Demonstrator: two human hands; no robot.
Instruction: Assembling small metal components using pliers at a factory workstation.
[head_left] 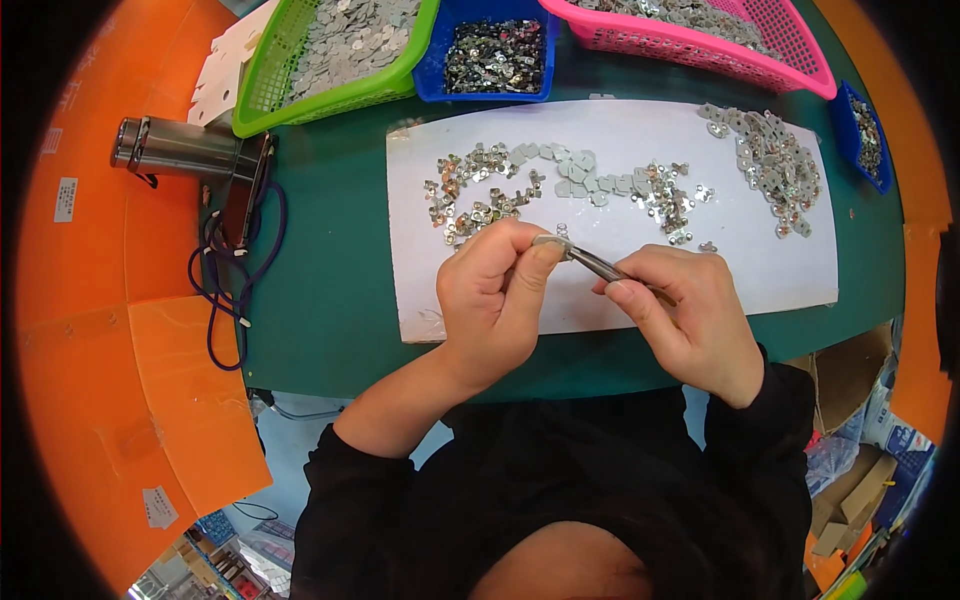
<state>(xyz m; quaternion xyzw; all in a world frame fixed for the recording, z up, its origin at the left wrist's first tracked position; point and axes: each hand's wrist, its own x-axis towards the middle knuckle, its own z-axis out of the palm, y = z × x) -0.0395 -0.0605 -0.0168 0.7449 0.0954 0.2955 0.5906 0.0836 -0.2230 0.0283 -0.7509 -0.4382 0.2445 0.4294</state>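
Observation:
Between its thumb and forefinger, my left hand pinches a small grey metal plate. My right hand is closed round metal tweezers, whose tips reach the plate; whether they grip a part there is too small to tell. Both hands hover over the near half of a white board. Beyond them on the board lie shiny small metal clips at the left, flat grey plates in the middle, and more clips right of those.
A pile of metal pieces covers the board's far right. Along the back stand a green basket, a blue bin and a pink basket; a small blue tray is at right. A steel flask and dark cord lie left.

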